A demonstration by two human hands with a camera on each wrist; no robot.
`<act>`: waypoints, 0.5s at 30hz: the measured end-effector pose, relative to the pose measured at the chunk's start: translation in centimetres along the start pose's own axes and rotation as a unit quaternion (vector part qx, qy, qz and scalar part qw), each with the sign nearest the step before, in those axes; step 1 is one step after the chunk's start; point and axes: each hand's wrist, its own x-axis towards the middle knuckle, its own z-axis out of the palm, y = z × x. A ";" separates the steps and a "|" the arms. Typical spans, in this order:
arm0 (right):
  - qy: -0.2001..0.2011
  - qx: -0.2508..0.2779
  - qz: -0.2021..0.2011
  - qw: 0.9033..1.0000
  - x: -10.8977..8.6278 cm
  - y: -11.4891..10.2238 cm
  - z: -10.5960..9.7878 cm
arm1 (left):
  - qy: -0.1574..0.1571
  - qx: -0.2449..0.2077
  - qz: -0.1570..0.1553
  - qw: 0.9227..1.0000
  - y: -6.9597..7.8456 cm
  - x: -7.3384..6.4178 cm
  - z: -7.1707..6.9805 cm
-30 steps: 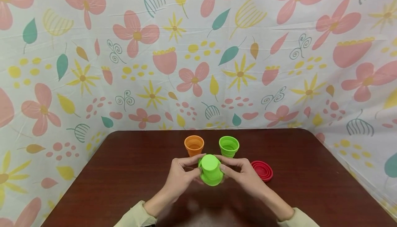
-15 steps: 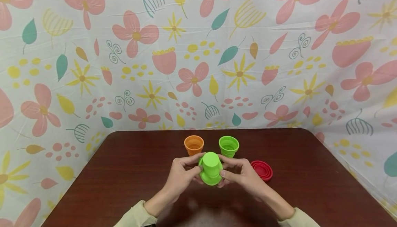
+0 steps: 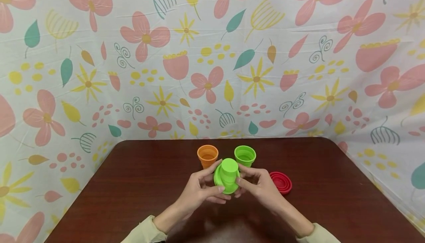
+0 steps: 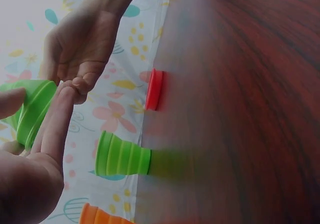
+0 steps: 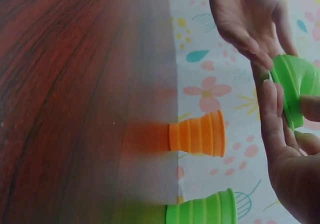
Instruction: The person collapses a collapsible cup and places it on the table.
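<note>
A light-green collapsible cup (image 3: 229, 176) is held above the table, its base turned up toward the head camera and its wall partly folded and lopsided. My left hand (image 3: 199, 191) grips its left side, the thumb across the lower front. From the other side, my right hand (image 3: 260, 185) pinches the rim and wall, thumb in front. In the left wrist view the cup (image 4: 35, 106) sits between thumb and long fingers. Its wall looks dented in the right wrist view, where the cup (image 5: 297, 83) hides some fingertips.
Behind the hands stand an orange collapsible cup (image 3: 208, 155) and another green one (image 3: 245, 156), both extended, mouths up. A red collapsed cup (image 3: 280, 182) lies flat to the right. The dark brown table (image 3: 132, 198) meets a flower-patterned cloth (image 3: 212, 51) at the back.
The green cup has risen slightly and shifted a little right, with its base tilting. My left thumb has slid down to the cup's lower front, and the left fingers have spread. Other cups stay put.
</note>
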 end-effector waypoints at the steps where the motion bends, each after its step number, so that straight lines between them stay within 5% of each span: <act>1: 0.000 0.001 0.001 1.000 0.0 0.0 0.1 | 0.001 -0.002 0.000 1.000 0.0 0.0 0.0; 15: -0.030 0.006 0.026 0.999 -0.1 -0.1 0.1 | 0.010 0.006 0.022 1.000 -0.1 0.2 -0.1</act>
